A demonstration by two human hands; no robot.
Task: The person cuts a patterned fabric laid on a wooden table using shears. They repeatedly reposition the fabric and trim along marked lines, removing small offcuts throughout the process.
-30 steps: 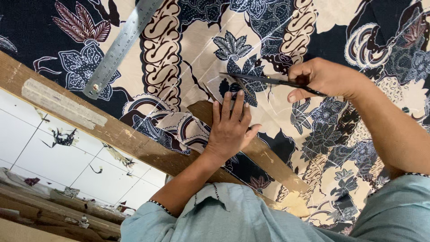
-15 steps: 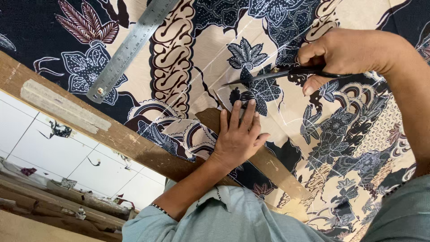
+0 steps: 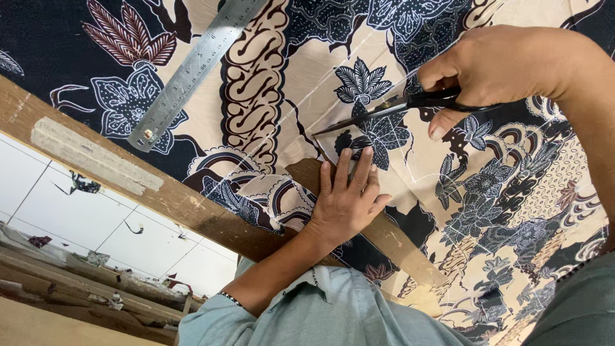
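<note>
The right hand (image 3: 506,67) is clamped on black scissors (image 3: 397,107), blades in the patterned fabric (image 3: 269,96). The left hand (image 3: 346,202) lies flat, fingers spread, pressing the fabric at the wooden table edge (image 3: 160,198). A steel ruler (image 3: 192,67) lies well apart on the cloth.

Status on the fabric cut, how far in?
Done: a slit runs from the patterned fabric's edge over the wooden table up to the scissors. In hand: right hand works the scissors, left hand presses the cloth flat. Left: uncut cloth ahead of the blades. A steel ruler lies aside.
</note>
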